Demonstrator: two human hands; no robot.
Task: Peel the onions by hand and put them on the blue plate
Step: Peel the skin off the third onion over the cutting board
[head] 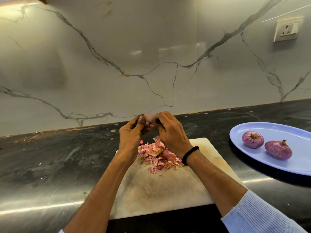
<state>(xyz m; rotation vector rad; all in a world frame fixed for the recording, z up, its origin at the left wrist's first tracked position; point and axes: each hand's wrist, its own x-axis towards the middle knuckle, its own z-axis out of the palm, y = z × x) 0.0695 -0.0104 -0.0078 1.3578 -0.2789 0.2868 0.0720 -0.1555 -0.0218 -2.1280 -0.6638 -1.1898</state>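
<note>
Two peeled-looking purple onions (253, 139) sit on the oval blue plate (262, 161); the left hand (133, 132) and right hand (170, 130) grip a third, pale pink onion (149, 118), apparently mid-peel.

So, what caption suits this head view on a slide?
Left hand and right hand peel an onion over a skin-strewn cutting board; two onions on the blue plate.

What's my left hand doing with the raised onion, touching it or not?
Touching. The head view shows the left hand pinching the onion with thumb and fingers, no gap.

Onion (149, 117) blurred, mostly hidden; plate (284, 132) cropped right.
</note>
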